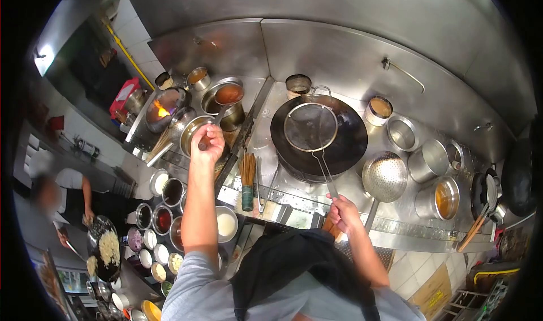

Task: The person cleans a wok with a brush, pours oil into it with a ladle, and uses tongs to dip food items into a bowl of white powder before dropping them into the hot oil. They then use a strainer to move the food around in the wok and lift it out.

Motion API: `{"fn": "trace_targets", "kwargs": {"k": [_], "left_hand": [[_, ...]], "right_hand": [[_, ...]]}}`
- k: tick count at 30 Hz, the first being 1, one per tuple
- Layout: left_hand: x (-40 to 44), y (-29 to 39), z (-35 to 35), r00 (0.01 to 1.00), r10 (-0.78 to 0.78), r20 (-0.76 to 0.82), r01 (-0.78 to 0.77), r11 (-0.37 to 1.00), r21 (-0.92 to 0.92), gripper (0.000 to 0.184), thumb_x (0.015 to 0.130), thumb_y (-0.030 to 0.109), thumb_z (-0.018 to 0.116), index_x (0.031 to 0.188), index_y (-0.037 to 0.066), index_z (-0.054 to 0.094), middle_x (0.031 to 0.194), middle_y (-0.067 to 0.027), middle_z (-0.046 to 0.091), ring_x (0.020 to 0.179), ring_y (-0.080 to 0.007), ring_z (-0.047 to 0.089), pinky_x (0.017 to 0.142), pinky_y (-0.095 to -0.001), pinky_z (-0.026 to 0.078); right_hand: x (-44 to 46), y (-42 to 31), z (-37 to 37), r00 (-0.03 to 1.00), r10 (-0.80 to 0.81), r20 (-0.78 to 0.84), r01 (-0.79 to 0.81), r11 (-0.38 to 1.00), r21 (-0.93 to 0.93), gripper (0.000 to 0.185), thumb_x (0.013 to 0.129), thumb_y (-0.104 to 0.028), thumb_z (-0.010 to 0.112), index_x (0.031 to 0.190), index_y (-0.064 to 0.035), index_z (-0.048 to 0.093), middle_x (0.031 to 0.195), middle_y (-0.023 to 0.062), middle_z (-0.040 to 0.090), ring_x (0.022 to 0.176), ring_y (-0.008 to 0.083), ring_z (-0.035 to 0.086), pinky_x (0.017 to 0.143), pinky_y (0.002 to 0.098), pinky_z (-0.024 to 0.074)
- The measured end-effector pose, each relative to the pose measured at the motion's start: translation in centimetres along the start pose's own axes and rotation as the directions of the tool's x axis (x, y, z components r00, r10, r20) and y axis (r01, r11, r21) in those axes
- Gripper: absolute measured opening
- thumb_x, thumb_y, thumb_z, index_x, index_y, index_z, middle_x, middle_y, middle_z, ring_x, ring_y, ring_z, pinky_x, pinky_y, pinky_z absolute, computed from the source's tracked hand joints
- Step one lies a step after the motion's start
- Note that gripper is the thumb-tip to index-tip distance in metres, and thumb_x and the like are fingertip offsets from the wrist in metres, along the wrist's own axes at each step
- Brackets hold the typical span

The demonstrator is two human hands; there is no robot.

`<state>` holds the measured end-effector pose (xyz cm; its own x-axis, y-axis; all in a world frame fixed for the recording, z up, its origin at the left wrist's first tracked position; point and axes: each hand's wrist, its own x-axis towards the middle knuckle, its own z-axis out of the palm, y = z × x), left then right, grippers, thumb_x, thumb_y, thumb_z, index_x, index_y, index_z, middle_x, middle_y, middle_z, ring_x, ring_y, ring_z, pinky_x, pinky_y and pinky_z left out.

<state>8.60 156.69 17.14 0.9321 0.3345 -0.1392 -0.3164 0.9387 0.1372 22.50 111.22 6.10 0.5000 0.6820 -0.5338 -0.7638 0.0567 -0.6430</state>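
Note:
My left hand [210, 144] is closed around the handle of a ladle [219, 116]. The ladle's bowl, holding orange-red sauce [229, 94], is above a metal pot [233, 117] on the left side of the stove. My right hand [344, 213] grips the handle of a round fine-mesh strainer [311, 127]. The strainer's mesh overlaps the large black wok [352, 125] on the burner; whether it touches the wok I cannot tell. Right of the wok, a perforated skimmer [384, 176] lies with its handle passing near my right wrist.
A bamboo brush [247, 179] stands left of the wok. Several pots, including one with yellowish liquid [447, 199], line the right. Flames [162, 108] rise in another wok at far left. A co-worker [73, 191] holds a pan of rice [109, 248]; ingredient bowls [164, 219] stand between us.

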Motion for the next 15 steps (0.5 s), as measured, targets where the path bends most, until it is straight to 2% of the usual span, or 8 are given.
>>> {"fn": "trace_targets", "kwargs": {"k": [2, 4, 6, 12, 14, 15], "left_hand": [[-1.6, -2.3, 1.0, 0.999, 0.007, -0.037, -0.006, 0.999, 0.043, 0.013, 0.092, 0.013, 0.050, 0.081, 0.007, 0.053, 0.072, 0.0002, 0.055, 0.059, -0.0119, 0.053, 0.050, -0.0263, 0.041], [-2.8, -4.1, 1.1, 0.991, -0.111, -0.071, 0.114, 0.993, 0.034, 0.017, 0.094, 0.017, 0.050, 0.080, 0.008, 0.052, 0.070, 0.0014, 0.055, 0.057, -0.0107, 0.052, 0.048, -0.0248, 0.040], [-4.3, -6.7, 1.8, 0.978, -0.167, -0.123, 0.170, 0.985, 0.018, 0.021, 0.095, 0.020, 0.050, 0.077, 0.009, 0.051, 0.069, 0.0034, 0.052, 0.054, -0.0095, 0.050, 0.046, -0.0248, 0.040], [-6.5, -12.8, 0.0, 0.934, -0.270, -0.233, 0.288, 0.957, 0.045, 0.021, 0.094, 0.023, 0.053, 0.076, 0.012, 0.050, 0.068, 0.0040, 0.052, 0.053, -0.0080, 0.048, 0.043, -0.0242, 0.036], [-6.7, -14.5, -0.7, 0.903, -0.309, -0.297, 0.357, 0.926, 0.123, 0.020, 0.094, 0.022, 0.054, 0.076, 0.014, 0.049, 0.068, 0.0039, 0.052, 0.052, -0.0091, 0.049, 0.043, -0.0255, 0.037], [-6.9, -15.3, -1.0, 0.883, -0.315, -0.349, 0.398, 0.895, 0.199, 0.011, 0.094, 0.020, 0.055, 0.087, 0.015, 0.049, 0.068, 0.0034, 0.053, 0.051, -0.0110, 0.049, 0.042, -0.0269, 0.038]], "right_hand": [[0.7, 0.0, 0.5, 1.000, 0.004, 0.011, -0.004, 1.000, 0.008, 0.024, 0.098, -0.013, 0.046, 0.120, -0.0033, 0.051, 0.060, -0.0012, 0.043, 0.044, 0.0097, 0.036, 0.042, 0.0258, 0.0279], [1.5, 0.0, 0.9, 0.998, 0.015, 0.056, -0.015, 1.000, 0.011, 0.025, 0.098, -0.012, 0.046, 0.120, -0.0025, 0.050, 0.060, -0.0012, 0.043, 0.043, 0.0096, 0.035, 0.042, 0.0258, 0.0281], [1.6, -0.2, 1.4, 0.999, 0.008, 0.049, -0.009, 1.000, 0.010, 0.024, 0.097, -0.011, 0.046, 0.119, -0.0016, 0.051, 0.059, -0.0013, 0.043, 0.043, 0.0095, 0.035, 0.042, 0.0256, 0.0283], [1.1, -1.0, 1.6, 0.999, 0.020, 0.046, -0.020, 1.000, 0.002, 0.023, 0.095, -0.008, 0.045, 0.117, -0.0020, 0.051, 0.059, -0.0014, 0.043, 0.042, 0.0092, 0.035, 0.040, 0.0256, 0.0283], [0.6, -1.0, 1.2, 0.999, 0.002, 0.038, 0.000, 0.999, -0.033, 0.026, 0.095, -0.010, 0.045, 0.119, -0.0003, 0.050, 0.061, -0.0003, 0.046, 0.043, 0.0095, 0.037, 0.041, 0.0257, 0.0299], [0.5, -1.0, 0.9, 0.999, 0.000, 0.038, 0.001, 0.999, -0.040, 0.026, 0.095, -0.010, 0.045, 0.119, -0.0003, 0.050, 0.061, -0.0003, 0.046, 0.043, 0.0095, 0.037, 0.041, 0.0257, 0.0299]]}}
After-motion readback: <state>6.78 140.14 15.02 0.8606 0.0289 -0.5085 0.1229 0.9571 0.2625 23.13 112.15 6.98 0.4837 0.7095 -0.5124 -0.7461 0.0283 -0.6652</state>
